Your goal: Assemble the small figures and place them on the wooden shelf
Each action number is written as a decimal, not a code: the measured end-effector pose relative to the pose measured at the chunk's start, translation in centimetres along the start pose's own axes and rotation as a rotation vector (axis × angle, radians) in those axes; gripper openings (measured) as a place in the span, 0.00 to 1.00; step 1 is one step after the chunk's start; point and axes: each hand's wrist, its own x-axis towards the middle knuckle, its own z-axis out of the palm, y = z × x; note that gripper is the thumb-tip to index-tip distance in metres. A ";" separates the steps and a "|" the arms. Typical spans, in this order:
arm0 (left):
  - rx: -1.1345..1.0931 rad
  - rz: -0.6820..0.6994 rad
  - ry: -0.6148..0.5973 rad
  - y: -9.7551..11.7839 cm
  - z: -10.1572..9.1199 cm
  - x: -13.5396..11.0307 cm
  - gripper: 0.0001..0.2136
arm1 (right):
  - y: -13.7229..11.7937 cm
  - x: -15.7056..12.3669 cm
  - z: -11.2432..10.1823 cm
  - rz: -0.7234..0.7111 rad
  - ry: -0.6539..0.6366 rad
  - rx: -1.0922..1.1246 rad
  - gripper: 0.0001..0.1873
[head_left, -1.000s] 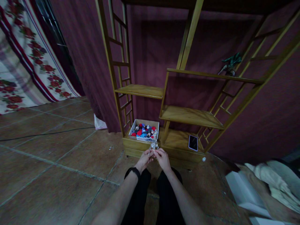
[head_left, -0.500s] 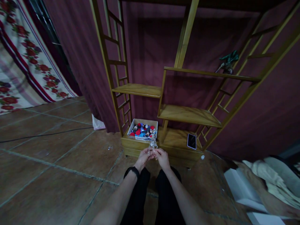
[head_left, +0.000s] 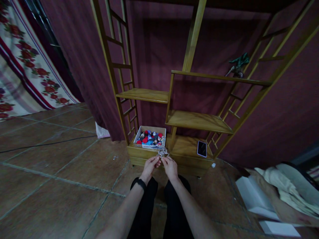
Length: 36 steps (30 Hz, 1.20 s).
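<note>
My left hand (head_left: 150, 166) and my right hand (head_left: 170, 166) meet in front of the low shelf with fingertips pinched. Between and just beyond them is a small clear, shiny piece (head_left: 162, 152), too small to name exactly. Both hands appear to grip its near end. Right behind it, an open cardboard box (head_left: 138, 132) rests on the shelf's bottom board. Inside lie several small red, blue and black trinkets (head_left: 149, 137). My fingers partly hide the near end of the shiny piece.
The wooden shelf unit (head_left: 199, 121) stands against a dark red curtain (head_left: 154, 43). A phone (head_left: 202, 149) lies on its bottom board, and a green figurine (head_left: 238, 64) sits higher up. White boxes (head_left: 256, 197) are on the floor at right; a black cable (head_left: 50, 143) runs left.
My hands have moved slightly apart at the fingertips, and the shiny piece now looks more spread out. The view has shifted a little.
</note>
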 end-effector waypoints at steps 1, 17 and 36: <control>0.005 0.008 0.006 -0.2 -0.1 0.2 0.17 | -0.1 0.0 0.1 -0.004 -0.007 -0.026 0.13; -0.048 0.051 0.124 -1.0 -0.9 0.7 0.18 | -0.7 -0.1 -1.2 0.105 0.173 0.177 0.15; 0.253 0.055 0.118 -0.7 -0.1 0.7 0.21 | 2.0 1.0 0.2 0.346 0.049 0.770 0.14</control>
